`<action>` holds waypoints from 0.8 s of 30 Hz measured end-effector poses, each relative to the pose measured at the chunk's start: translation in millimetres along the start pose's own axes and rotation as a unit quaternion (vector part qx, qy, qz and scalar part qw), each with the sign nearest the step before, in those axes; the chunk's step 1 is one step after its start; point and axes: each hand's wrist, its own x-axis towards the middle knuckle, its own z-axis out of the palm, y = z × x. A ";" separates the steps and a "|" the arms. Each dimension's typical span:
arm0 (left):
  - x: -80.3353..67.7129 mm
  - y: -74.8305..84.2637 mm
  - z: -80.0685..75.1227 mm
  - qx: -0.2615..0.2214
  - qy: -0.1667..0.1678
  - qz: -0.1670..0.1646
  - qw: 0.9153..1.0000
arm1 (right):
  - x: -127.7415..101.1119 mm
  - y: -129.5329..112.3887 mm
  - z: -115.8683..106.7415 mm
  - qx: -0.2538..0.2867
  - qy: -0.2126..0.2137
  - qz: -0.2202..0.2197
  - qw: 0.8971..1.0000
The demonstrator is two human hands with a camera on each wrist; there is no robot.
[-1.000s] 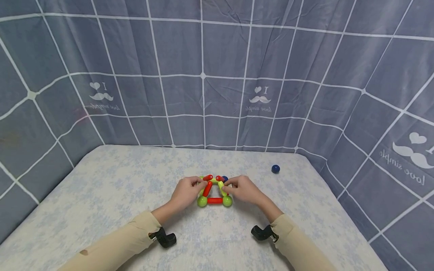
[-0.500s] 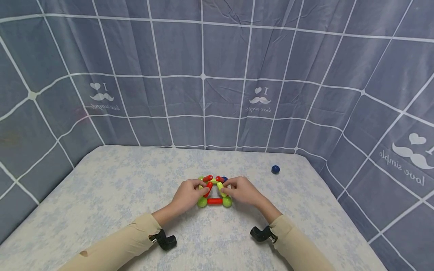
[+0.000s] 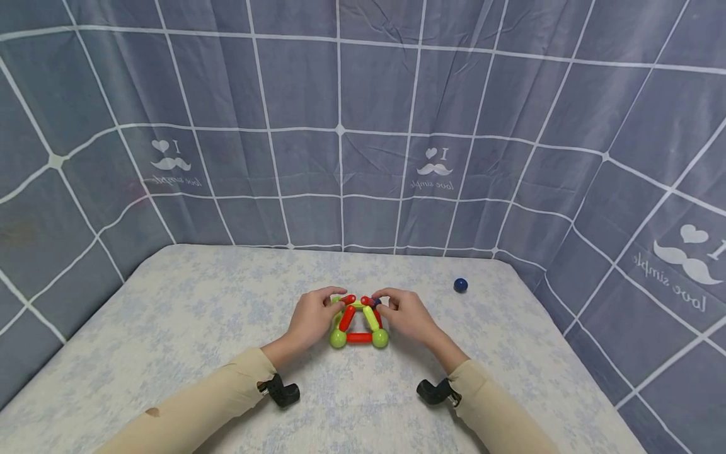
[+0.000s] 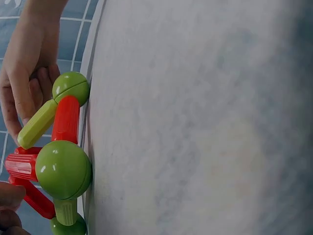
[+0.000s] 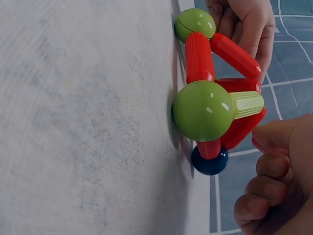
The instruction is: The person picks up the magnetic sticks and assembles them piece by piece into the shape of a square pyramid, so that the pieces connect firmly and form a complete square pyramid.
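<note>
A frame of magnetic rods and balls stands on the table, with green balls [image 3: 338,338] at its near corners and a red rod [image 3: 359,338] between them. Leaning inward from these are a red rod [image 3: 346,319] on the left and a yellow-green rod [image 3: 371,319] on the right. My left hand [image 3: 311,315] pinches the far left red rod [image 3: 348,299] near its upper end. At the other side, thumb and index of my right hand [image 3: 409,315] pinch the far right red rod [image 5: 243,128], which rises from a blue ball [image 5: 210,160]. The four upper rod ends stay apart.
A loose dark blue ball [image 3: 460,285] lies at the back right of the table [image 3: 227,284]. Grid-patterned curtains [image 3: 374,164] hang behind and at both sides. Black mounts [image 3: 282,392] sit at the wrists.
Both hands have moved from the two near leaning rods to the two far red rods. The near red and yellow-green rods now lean inward untouched.
</note>
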 end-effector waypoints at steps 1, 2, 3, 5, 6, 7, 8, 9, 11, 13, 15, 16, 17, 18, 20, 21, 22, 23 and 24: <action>0.8 -0.6 0.7 0.005 -0.002 0.005 1.000 | 0.5 0.3 0.5 -0.001 0.000 -0.002 1.000; 1.2 -0.6 1.4 0.009 -0.005 0.004 1.000 | 1.0 0.5 1.1 -0.001 -0.001 -0.004 1.000; 1.5 -0.1 1.8 0.013 -0.007 0.003 1.000 | 1.2 0.5 1.5 -0.001 -0.003 -0.005 1.000; 1.7 1.0 2.5 0.020 -0.009 0.002 1.000 | 1.4 0.4 1.8 -0.001 -0.003 -0.004 1.000; 1.8 1.6 2.8 0.023 -0.009 0.002 1.000 | 1.4 0.4 1.7 0.002 -0.003 -0.004 1.000; 1.8 2.3 3.0 0.027 -0.008 0.003 1.000 | 1.3 0.3 1.6 0.001 -0.002 -0.004 1.000; 1.9 3.4 2.8 0.030 -0.008 0.003 1.000 | 1.2 0.2 1.5 0.002 -0.002 -0.002 1.000; 2.1 3.8 2.7 0.033 -0.007 0.004 0.999 | 1.1 0.2 1.3 0.001 -0.001 0.001 1.000; 2.4 4.5 2.7 0.037 -0.006 0.006 0.999 | 1.1 0.3 1.1 0.004 0.001 0.001 1.000; 2.4 4.9 2.5 0.041 -0.006 0.007 0.999 | 1.2 0.5 1.2 0.004 0.001 0.003 1.000; 2.6 5.0 2.5 0.043 -0.008 0.008 0.999 | 1.2 1.1 1.4 0.003 0.000 0.007 1.000; 2.8 4.8 2.9 0.044 -0.009 0.007 0.999 | 1.2 1.3 1.5 0.003 0.000 0.008 1.000; 2.9 4.7 3.1 0.045 -0.010 0.007 0.999 | 1.0 1.4 1.5 0.004 0.000 0.010 1.000; 3.2 4.5 3.5 0.045 -0.011 0.007 0.999 | 0.8 1.4 1.5 0.004 0.000 0.012 1.000; 3.5 4.3 4.4 0.046 -0.011 0.007 0.999 | 0.5 1.6 1.1 0.003 0.001 0.015 1.000; 3.6 4.1 4.9 0.046 -0.011 0.007 0.999 | 0.3 1.6 0.8 0.004 0.002 0.015 1.000; 3.5 4.4 5.1 0.047 -0.011 0.007 0.999 | 0.2 1.6 0.4 0.005 0.002 0.015 1.000; 3.5 4.5 5.3 0.047 -0.011 0.008 0.999 | 0.1 1.6 0.0 0.006 0.003 0.015 1.000; 3.4 4.4 5.5 0.046 -0.009 0.007 0.999 | 0.1 1.6 -0.6 0.006 0.003 0.015 1.000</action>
